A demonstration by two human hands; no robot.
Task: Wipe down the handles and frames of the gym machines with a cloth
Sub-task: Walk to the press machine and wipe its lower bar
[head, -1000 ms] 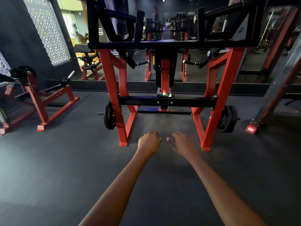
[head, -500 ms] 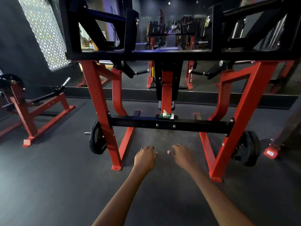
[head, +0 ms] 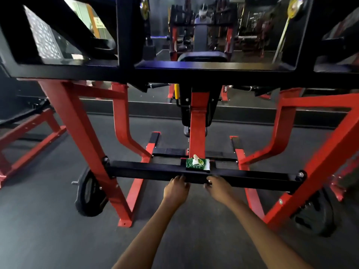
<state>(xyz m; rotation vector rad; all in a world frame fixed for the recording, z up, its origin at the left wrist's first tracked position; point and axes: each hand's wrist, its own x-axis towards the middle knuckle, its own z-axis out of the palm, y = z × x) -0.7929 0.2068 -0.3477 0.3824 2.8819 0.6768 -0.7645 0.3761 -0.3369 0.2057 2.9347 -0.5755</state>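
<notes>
Both hands are now reaching up to the machine's black crossbar [head: 147, 170], where half a second earlier they were hanging short of it over the floor; the whole red frame [head: 77, 121] is looming much nearer. The left hand [head: 175, 188] is stretching forward with fingers loosely curled and holding nothing, its fingertips [head: 179, 178] lying at the bar's near edge; whether they are touching it cannot be told. The right hand [head: 217, 188] is doing likewise just beside it, empty, fingers loosely bent at the same edge. Just beyond the two hands, slightly nearer the right one, a green wipes packet [head: 197, 164] is sitting on top of the crossbar with a pale wipe [head: 198, 159] sticking up from its opening. Well off to the left of the left hand a weight plate [head: 87, 195] is hanging on the frame's leg, and another plate [head: 314, 214] is sitting far out to the right of the right hand. Beneath both forearms the dark rubber floor [head: 48, 230] is spreading out.
</notes>
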